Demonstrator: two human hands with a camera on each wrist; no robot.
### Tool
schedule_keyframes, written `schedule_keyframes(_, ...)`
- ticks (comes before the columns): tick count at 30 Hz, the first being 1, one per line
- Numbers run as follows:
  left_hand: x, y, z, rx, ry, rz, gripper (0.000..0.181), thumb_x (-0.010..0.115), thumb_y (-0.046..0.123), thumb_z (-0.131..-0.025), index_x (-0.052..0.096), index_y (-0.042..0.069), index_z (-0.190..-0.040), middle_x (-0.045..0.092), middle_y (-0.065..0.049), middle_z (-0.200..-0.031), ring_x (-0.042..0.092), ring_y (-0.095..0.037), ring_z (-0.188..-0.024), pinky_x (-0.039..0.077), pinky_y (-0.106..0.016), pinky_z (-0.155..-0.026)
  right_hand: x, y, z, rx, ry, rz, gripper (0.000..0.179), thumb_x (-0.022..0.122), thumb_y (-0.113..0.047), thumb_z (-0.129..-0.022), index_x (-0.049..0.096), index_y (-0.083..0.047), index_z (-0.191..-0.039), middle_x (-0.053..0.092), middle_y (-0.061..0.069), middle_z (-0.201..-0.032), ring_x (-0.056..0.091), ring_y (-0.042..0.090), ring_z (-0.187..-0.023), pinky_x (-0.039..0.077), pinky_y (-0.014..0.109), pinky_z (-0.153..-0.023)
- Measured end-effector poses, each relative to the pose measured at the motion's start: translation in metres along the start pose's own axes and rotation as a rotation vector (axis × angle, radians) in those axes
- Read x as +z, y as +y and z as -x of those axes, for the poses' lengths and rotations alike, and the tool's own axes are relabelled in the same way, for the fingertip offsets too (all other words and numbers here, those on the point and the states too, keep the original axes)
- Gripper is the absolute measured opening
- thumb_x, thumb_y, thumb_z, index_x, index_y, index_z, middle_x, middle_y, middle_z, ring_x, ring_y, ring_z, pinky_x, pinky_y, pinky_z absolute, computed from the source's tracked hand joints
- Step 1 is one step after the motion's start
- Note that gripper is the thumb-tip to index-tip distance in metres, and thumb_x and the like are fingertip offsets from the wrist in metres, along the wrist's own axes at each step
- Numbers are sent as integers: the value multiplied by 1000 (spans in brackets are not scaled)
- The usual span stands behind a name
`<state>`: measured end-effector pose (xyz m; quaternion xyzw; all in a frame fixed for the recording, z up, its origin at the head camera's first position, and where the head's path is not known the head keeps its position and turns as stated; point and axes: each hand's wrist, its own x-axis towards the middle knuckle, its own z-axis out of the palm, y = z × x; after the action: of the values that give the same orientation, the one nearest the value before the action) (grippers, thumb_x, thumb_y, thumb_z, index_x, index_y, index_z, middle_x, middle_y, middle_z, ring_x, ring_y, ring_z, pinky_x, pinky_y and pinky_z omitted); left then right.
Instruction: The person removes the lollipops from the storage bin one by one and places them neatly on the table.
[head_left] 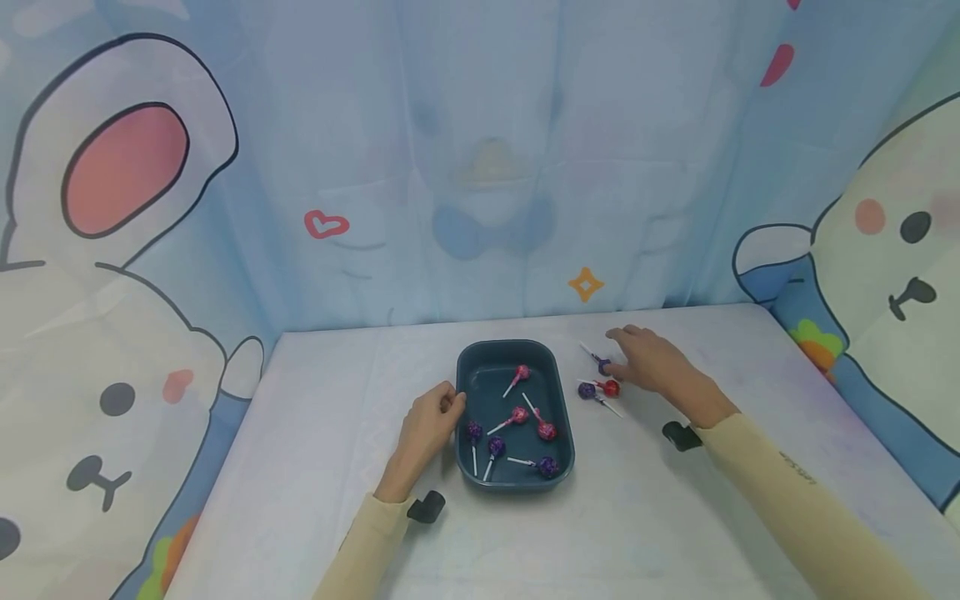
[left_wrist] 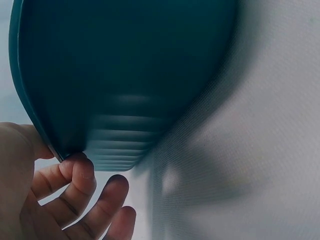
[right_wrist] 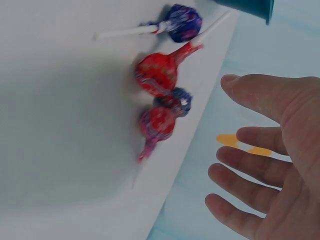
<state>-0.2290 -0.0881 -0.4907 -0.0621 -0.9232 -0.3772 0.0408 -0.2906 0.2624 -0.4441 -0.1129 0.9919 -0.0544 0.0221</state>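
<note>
A dark teal tray (head_left: 513, 486) holds several wrapped lollipops, among them a pink one (head_left: 547, 431) and a purple one (head_left: 548, 467). My left hand (head_left: 431, 423) pinches the tray's left rim between thumb and forefinger, its other fingers loosely bent below the rim in the left wrist view. To the right of the tray, my right hand (head_left: 651, 364) hovers with spread fingers, nothing in its grasp. Beside it on the table lie a purple lollipop (right_wrist: 184, 23), a red lollipop (right_wrist: 156, 74) and a pinkish-red lollipop (right_wrist: 159, 123). Another purple lollipop (right_wrist: 182, 102) is partly hidden behind these.
The table (head_left: 330, 433) wears a white cloth. A light blue curtain (head_left: 480, 167) printed with cartoon animals rises along its back edge and both sides. Small black devices sit at both wrists.
</note>
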Motion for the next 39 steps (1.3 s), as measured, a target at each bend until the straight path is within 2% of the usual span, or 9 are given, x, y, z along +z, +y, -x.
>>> schedule_keyframes(6,0,0,0,6,13,-4,22,51,36,-91,51,19,-78,49,5,-62,44,-9,-52,34,-25,-47,-7,-15,-3,-20,7,8,62,67,-29,-82,42,-1,-132,46,25,-130,46,40,-116,38,53,-94)
schedule_keyframes(14,-1,0,0,-6,10,3,22,50,37,-91,51,19,-78,50,5,-63,44,-9,-53,35,-25,-47,-11,-36,-9,-99,58,31,60,68,-32,-81,46,-3,-129,52,20,-125,51,36,-112,41,50,-93)
schedule_keyframes(21,-1,-1,1,-9,4,8,21,50,36,-91,52,19,-79,50,5,-64,45,-9,-53,35,-25,-47,-15,-62,-14,-132,43,23,61,67,-35,-82,45,-6,-131,50,18,-130,49,35,-116,40,50,-94)
schedule_keyframes(29,-1,0,1,-15,-2,9,21,50,37,-91,52,19,-79,50,4,-64,45,-10,-54,35,-25,-48,-18,-90,-19,-232,105,47,57,68,-34,-81,50,-6,-126,55,15,-122,55,31,-108,44,45,-89)
schedule_keyframes(39,-1,0,0,-27,-10,11,21,50,37,-91,52,19,-80,51,4,-65,45,-10,-55,35,-25,-49,-16,-120,-24,-294,46,117,51,67,-35,-82,53,-8,-122,58,12,-114,57,28,-103,47,44,-85)
